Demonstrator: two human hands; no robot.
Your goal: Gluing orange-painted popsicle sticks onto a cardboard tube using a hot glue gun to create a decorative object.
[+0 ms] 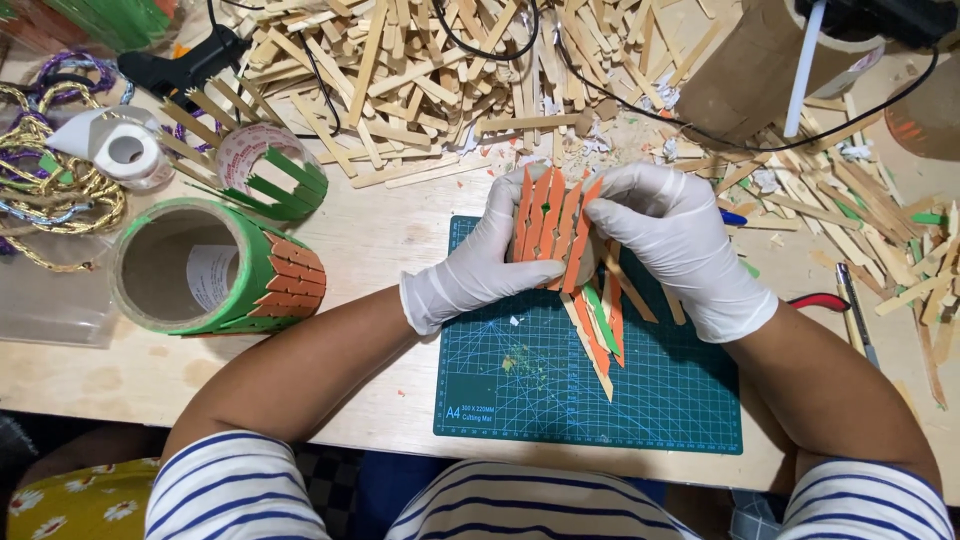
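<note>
Both my hands wear white gloves. My left hand (pixel 478 262) and my right hand (pixel 680 240) together grip a small cardboard tube (pixel 578 268) covered with orange pointed wooden sticks (pixel 552 215), held above a green cutting mat (pixel 560 390). The right fingers press on the rightmost orange stick. A few loose orange, green and plain sticks (pixel 597 325) lie on the mat just under the tube.
A big pile of plain wooden sticks (pixel 420 70) fills the back of the table. A large tube clad in green and orange sticks (pixel 215 268) lies at left, beside a tape roll (pixel 128 150), a green-stick ring (pixel 272 170), gold cord (pixel 50 190). A glue gun (pixel 185 65) lies at the back left, red-handled pliers (pixel 825 300) at right.
</note>
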